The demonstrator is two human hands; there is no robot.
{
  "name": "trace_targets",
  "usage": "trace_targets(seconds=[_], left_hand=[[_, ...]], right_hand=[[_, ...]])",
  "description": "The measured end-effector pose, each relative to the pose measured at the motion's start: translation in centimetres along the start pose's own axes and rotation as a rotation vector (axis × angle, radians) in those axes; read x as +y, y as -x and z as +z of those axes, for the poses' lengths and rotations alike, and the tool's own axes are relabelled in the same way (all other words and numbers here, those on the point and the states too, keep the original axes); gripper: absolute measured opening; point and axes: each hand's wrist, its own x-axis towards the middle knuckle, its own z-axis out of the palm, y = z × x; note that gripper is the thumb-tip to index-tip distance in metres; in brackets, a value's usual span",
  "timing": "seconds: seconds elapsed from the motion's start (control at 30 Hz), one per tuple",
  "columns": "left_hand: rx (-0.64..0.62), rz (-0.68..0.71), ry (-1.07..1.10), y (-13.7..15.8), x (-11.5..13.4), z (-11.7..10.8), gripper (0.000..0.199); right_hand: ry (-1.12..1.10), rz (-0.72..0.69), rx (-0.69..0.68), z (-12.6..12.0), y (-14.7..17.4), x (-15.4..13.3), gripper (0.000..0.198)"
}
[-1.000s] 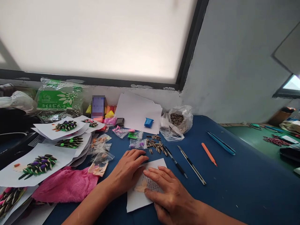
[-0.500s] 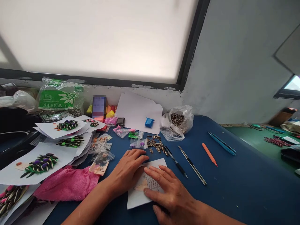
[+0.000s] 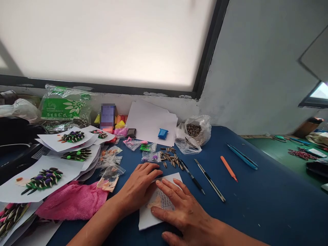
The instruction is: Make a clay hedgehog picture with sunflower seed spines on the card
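A white sheet of paper (image 3: 146, 222) lies in front of me with a pen-drawn patterned shape on it. A thin patch of peach clay (image 3: 156, 202) is spread at the left of that drawing. My left hand (image 3: 142, 181) lies over the sheet's upper left edge, fingers stretched forward and its thumb mostly hidden. Over the right part rests my right hand (image 3: 183, 208), fingers spread, one fingertip on the lower edge of the peach clay. Neither hand grasps anything. Just beyond the sheet is a small heap of striped sunflower seeds (image 3: 171, 159).
A black pen (image 3: 192, 177), a craft knife (image 3: 210, 181), an orange marker (image 3: 229, 168) and blue tweezers (image 3: 242, 156) lie to the right. Left are seed-decorated sheets (image 3: 42, 181), a pink cloth (image 3: 74, 201) and small clay packets (image 3: 151, 157). A seed bag (image 3: 194, 131) stands behind.
My right hand has shifted slightly left, and its lower fingertip has slid left along the peach clay. My left hand stays in place.
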Motion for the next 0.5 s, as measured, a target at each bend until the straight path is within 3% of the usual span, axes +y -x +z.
trace_targets(seconds=[0.13, 0.33, 0.5], left_hand=[[-0.008, 0.0, 0.005, 0.0, 0.0, 0.0, 0.031], [0.019, 0.009, -0.005, 0.0, -0.2, 0.1, 0.024], [0.013, 0.007, -0.015, 0.0, -0.2, 0.2, 0.025]], right_hand=[[0.017, -0.024, 0.005, 0.0, 0.0, 0.0, 0.041], [0.078, 0.013, 0.303, 1.1, 0.8, 0.3, 0.028], [0.094, -0.017, 0.271, 1.2, 0.7, 0.3, 0.025]])
